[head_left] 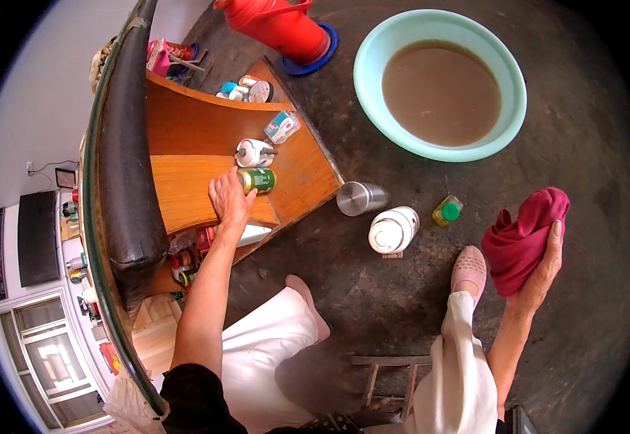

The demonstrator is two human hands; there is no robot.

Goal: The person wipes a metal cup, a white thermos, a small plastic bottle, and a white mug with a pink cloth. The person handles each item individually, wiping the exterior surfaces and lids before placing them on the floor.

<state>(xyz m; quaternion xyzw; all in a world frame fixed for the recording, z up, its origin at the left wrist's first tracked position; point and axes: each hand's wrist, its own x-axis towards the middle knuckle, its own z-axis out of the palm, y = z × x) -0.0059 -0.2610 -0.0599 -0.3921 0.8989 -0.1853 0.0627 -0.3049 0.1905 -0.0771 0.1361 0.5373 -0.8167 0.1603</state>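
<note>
On the wooden shelf at the left, my left hand grips a small green tin by its gold-coloured end, thumb along its near side. Just beyond the tin stands a white pot-shaped container with a dark handle. A blue and white clear-sided box sits farther along the same shelf. Out at the right, my right hand holds a bunched dark red cloth above the floor, the fingers partly hidden behind it.
A pale green basin of murky brown water stands on the dark floor. Nearer are a steel flask, a white bottle and a green-capped jar. A red thermos is at the back. A wooden stool shows below.
</note>
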